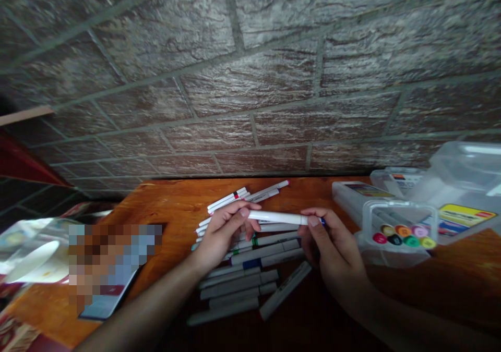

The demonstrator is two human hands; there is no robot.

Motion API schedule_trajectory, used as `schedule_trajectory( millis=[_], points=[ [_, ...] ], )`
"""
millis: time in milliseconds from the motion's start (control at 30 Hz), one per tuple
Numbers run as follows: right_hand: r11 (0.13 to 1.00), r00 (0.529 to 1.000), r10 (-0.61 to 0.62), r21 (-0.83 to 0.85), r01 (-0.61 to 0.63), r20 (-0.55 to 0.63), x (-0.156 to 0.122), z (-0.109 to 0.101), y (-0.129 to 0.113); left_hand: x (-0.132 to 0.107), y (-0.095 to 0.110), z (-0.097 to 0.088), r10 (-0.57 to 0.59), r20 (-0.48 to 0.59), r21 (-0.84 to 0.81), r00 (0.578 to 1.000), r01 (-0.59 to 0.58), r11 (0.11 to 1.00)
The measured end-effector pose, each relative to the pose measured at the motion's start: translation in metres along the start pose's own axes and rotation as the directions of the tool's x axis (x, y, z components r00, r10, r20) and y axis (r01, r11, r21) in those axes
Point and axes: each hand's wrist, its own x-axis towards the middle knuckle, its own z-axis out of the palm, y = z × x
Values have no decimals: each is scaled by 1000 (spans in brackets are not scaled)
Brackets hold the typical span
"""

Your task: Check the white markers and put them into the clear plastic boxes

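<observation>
Between my two hands a white marker [277, 217] is held level above the table. My left hand [230, 224] pinches its left end between thumb and fingers. At the other end, my right hand [326, 237] grips it close to a dark blue tip that shows past the thumb. Beneath lie many loose markers [270, 250], mostly white with coloured ends, some partly hidden by my hands. One marker [285, 290] lies slantwise near my right wrist. Farther back, a few slim white pens [227, 199] rest side by side.
Clear plastic cases stand at the right; one marker case [399, 206] shows several coloured marker ends. A phone or tablet [113, 294], partly pixelated, lies at the left of the wooden table [313, 193]. Beyond is a brick-patterned wall [250, 81]. A white container [35, 261] sits far left.
</observation>
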Motion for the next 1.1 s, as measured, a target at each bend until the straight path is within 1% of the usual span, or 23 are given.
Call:
schedule_trajectory(
  millis=[67, 233, 367, 600, 733, 800, 967, 1100],
  points=[
    [1000, 1000, -21, -2, 21, 5, 0, 0, 0, 0, 0, 1, -2, -4, -46, 1000, 2, 999],
    [996, 996, -82, -19, 83, 30, -2, -1, 2, 0, 1, 4, 2, -17, -100, 1000, -3, 995],
    [995, 994, -100, -14, 101, 46, -2, -2, 3, 2, 0, 5, -2, -46, -137, 999, -4, 991],
    [996, 994, -91, 0, 91, 53, -3, -4, 3, 1, -1, 5, 6, -69, -133, 998, -16, 991],
    [994, 992, -109, -17, 110, 60, -3, -3, 3, 1, 0, 4, 17, -69, -110, 997, -24, 994],
    [994, 993, -106, -31, 108, 61, -2, -3, 3, 1, 1, 4, 26, -68, -69, 997, -31, 997],
    [997, 997, -29, -71, 34, 70, -1, -4, 4, -1, 4, 6, 60, -67, 176, 996, -48, 983],
    [987, 994, -63, -142, 75, 93, -1, -6, 4, -3, 4, 8, 50, -74, 232, 996, -32, 972]
  ],
)
